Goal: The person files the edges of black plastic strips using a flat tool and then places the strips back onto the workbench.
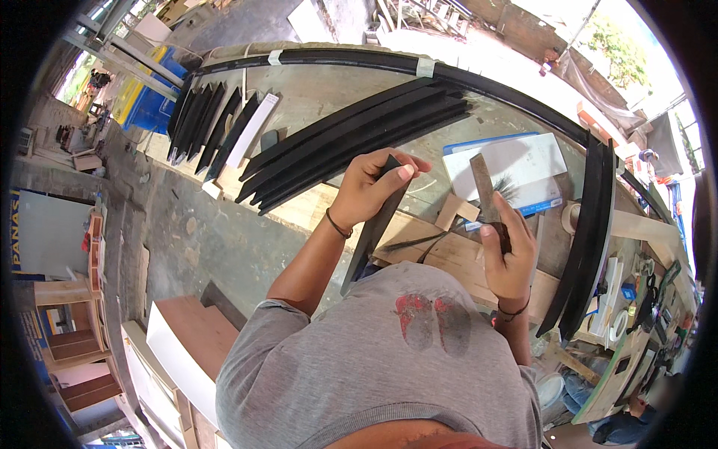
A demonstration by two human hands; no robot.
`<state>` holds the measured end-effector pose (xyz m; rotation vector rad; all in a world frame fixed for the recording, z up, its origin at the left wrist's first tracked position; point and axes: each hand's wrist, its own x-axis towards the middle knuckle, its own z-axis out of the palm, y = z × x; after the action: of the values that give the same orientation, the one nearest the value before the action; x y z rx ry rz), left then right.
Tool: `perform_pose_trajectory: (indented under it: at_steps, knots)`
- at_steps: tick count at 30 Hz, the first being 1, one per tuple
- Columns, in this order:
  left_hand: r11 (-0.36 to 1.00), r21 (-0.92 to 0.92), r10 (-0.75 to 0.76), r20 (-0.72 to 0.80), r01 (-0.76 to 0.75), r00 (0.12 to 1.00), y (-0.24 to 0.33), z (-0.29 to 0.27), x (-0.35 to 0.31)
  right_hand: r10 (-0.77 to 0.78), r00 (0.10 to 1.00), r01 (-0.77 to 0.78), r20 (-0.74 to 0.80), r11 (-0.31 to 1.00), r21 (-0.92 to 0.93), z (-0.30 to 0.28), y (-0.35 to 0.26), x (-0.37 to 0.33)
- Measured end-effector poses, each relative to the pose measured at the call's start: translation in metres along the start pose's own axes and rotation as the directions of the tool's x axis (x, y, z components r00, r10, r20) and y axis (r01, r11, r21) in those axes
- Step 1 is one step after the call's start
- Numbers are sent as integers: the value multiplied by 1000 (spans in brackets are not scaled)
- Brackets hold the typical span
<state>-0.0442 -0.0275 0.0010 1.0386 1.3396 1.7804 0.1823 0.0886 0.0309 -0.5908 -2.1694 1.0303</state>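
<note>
L hand (372, 185): grip closed on dark strip (374, 228), tilted, near end by person's grey shirt (389, 359). R hand (510, 254): grip closed on flat brownish bar (482, 179), pointing far, seen vs. white/blue board (542, 161). Sm. wood block (455, 212) just left of bar, on worktop (321, 86). Blk lengths (344, 142) lie far left; add'l blk pieces (587, 239) at right.

A long, narrow, straight black strip (374, 233) slants from the left hand (372, 183), its upper end gripped under the thumb and its lower end nearest the body. Well apart, a flat, brownish-grey, blunt-ended bar (485, 182) projects from the right hand (511, 251), tilted leftward, pointing away from the body.
</note>
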Motion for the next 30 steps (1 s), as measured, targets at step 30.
perform_pose_trajectory:
  at_steps: [30]
  knots:
    - [978,119,173,16,-173,985,9,14,-19,-23,990,17,136,999,51,30,-7,-16]
